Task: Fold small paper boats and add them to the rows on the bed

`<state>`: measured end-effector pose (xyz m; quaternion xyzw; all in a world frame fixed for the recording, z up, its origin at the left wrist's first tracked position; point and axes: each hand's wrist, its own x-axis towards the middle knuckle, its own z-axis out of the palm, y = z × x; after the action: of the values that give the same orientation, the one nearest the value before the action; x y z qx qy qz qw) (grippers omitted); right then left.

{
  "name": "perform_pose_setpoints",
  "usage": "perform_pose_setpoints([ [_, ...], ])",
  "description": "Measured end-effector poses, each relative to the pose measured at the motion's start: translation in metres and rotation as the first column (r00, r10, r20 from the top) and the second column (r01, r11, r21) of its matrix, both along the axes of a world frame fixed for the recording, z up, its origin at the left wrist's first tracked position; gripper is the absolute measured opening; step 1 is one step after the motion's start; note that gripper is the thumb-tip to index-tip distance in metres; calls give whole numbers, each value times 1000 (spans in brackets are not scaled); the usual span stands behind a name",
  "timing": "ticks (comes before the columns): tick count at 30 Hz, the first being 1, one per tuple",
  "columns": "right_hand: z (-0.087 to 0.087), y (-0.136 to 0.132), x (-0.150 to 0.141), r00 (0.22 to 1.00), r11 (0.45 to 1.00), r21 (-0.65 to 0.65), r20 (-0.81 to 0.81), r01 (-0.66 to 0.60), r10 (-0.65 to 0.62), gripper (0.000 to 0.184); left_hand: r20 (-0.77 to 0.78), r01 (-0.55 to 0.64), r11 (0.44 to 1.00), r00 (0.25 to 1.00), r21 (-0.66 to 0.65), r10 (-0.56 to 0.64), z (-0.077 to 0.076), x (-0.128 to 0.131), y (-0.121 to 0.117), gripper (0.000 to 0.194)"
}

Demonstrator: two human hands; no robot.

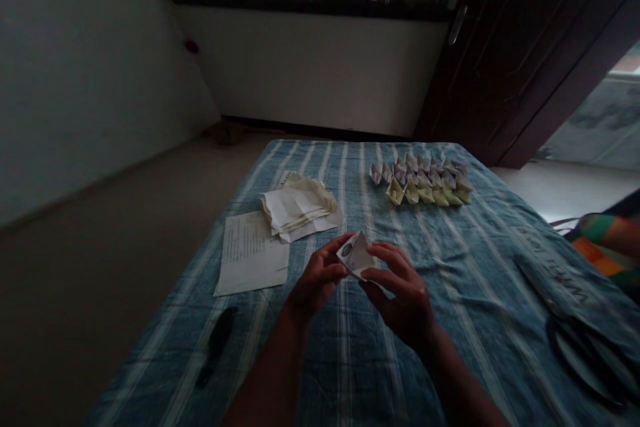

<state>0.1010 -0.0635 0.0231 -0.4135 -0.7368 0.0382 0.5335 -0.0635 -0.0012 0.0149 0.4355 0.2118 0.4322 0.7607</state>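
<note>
Between my two hands is a small piece of folded white paper (358, 257) with a dark round print on one face. My left hand (316, 281) pinches its left corner between thumb and fingers. On the other side, my right hand (400, 287) grips the right edge, its fingers spread along the folds and its thumb underneath. Both hands are above the striped blue cloth. Beyond them to the right stand rows of folded paper boats (425, 180), white ones behind and yellowish ones in front.
Left of my hands lie a stack of crumpled paper sheets (300, 207) and a printed sheet (253, 253). A black object (217, 345), perhaps a knife, rests nearer. Large scissors (575, 333) lie at right on the tablecloth (345, 347). Colourful fabric (600, 247) shows beyond the right edge.
</note>
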Motion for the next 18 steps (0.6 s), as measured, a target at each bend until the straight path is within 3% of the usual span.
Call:
perform_pose_setpoints([
  [8,-4,4,-3,999,1000,15,-37,3,-2,13,24,67,997,998,-36,-66,-3,-4,0,71],
  [18,-10,13,-5,973,997,-70,-227,15,-31,8,-11,-14,995,1000,-96,13,-10,1,-2,54],
])
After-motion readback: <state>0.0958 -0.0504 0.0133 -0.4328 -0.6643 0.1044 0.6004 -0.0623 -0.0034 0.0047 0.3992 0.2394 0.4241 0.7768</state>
